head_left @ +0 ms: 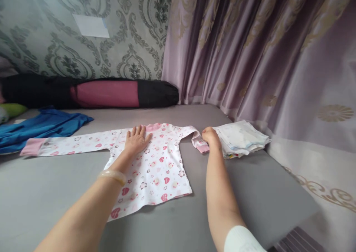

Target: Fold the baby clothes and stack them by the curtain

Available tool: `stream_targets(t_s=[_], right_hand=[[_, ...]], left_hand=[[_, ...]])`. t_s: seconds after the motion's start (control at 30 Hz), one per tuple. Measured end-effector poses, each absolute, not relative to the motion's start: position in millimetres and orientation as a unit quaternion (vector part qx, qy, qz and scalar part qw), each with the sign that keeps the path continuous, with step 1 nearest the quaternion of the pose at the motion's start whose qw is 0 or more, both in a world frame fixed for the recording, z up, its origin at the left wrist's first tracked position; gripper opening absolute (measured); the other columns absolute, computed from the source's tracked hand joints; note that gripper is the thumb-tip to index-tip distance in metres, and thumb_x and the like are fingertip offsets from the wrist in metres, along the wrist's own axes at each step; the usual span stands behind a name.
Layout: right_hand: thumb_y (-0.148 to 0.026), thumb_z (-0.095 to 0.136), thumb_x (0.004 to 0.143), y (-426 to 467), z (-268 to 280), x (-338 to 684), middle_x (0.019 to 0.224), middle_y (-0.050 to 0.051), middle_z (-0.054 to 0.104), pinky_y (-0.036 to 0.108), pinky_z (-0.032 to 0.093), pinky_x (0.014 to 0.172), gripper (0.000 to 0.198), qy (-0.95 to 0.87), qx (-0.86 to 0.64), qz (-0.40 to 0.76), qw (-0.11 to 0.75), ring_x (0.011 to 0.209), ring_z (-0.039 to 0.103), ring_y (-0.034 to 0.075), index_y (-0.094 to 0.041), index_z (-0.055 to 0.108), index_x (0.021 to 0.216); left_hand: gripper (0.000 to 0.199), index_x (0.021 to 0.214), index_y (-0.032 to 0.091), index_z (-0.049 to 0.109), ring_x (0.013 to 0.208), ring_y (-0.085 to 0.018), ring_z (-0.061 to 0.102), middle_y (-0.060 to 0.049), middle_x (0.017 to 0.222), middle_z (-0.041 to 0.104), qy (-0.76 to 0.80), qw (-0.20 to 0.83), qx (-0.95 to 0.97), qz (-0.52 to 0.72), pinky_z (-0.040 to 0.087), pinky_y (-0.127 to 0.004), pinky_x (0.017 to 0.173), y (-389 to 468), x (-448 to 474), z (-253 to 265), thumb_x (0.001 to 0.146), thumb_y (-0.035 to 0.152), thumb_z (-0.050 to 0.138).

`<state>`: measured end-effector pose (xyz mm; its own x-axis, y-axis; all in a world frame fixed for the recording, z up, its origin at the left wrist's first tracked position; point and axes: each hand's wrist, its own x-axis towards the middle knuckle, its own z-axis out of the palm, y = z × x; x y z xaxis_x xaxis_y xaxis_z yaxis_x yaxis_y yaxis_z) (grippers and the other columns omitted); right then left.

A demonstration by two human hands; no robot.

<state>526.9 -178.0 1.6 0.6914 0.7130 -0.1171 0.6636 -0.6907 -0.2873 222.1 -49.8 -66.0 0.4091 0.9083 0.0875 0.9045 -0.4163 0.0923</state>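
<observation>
A small white long-sleeved shirt [158,170] with pink hearts and flowers lies spread on the grey bed sheet. My left hand [137,140], a pale bangle at its wrist, rests flat with spread fingers on the shirt near its pink collar. At the other side, my right hand [211,136] is closed at the end of the right sleeve, by its pink cuff [202,148]. That sleeve is bent and partly raised, while the left sleeve [75,143] stretches out straight. My right fingertips are mostly hidden behind the hand.
A stack of folded white cloths [241,137] lies just beyond my right hand. Blue clothing [52,123] is at the left, touching the left sleeve's end. A long black and maroon bolster [108,93] lies along the wall. Purple curtains [250,51] hang along the right bed edge.
</observation>
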Motion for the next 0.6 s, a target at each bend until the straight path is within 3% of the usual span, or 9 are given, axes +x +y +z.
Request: stream_targets(t_s=[0.17,0.6], right_hand=[[-0.009,0.059,0.074,-177,-3,521,0.104,0.016,0.071,0.031,0.050,0.080,0.037,-0.365,-0.921,0.120,0.069,0.103,0.067,0.025,-0.016,0.068,0.109],[-0.022,0.065,0.074,-175,7,512,0.097,0.017,0.072,0.031,0.049,0.077,0.029,-0.365,-0.920,0.136,0.044,0.100,0.068,0.027,-0.015,0.071,0.101]], left_hand=[[0.072,0.151,0.014,0.030,0.144,-0.032,0.025,-0.013,0.157,0.030,0.535,0.014,0.842,0.067,0.022,-0.053,0.113,-50,222,-65,0.094,0.056,0.018],[0.074,0.151,0.012,0.029,0.145,-0.033,0.023,-0.013,0.158,0.029,0.540,0.020,0.839,0.061,0.020,-0.053,0.115,-50,223,-65,0.094,0.056,0.016]])
